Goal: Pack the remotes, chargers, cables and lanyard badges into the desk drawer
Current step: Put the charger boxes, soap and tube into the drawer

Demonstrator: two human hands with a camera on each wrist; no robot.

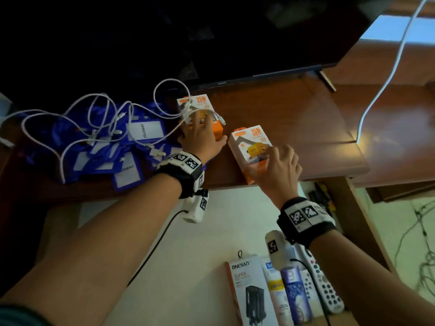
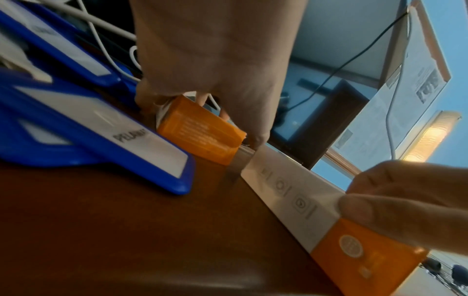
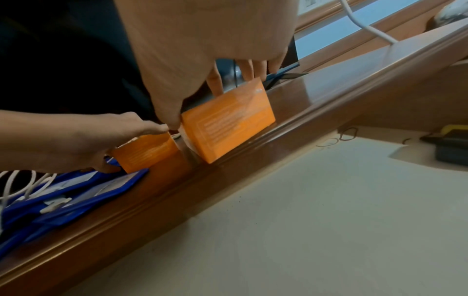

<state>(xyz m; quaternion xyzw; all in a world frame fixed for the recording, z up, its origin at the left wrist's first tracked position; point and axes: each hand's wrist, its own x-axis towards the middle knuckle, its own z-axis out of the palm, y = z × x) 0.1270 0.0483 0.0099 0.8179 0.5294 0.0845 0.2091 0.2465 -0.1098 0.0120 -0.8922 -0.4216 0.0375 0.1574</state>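
Observation:
Two orange-and-white charger boxes lie on the wooden desk. My left hand grips the far box, thumb on one side and fingers on the other; in the left wrist view this box sits under the palm. My right hand grips the near box at the desk edge; in the right wrist view that box is tilted up on its edge. White cables lie tangled over a heap of blue lanyard badges at the left.
A dark monitor stands at the back of the desk. Below the desk edge, near my right forearm, lie a charger box, slim boxes and white remotes. A white cable crosses the right side.

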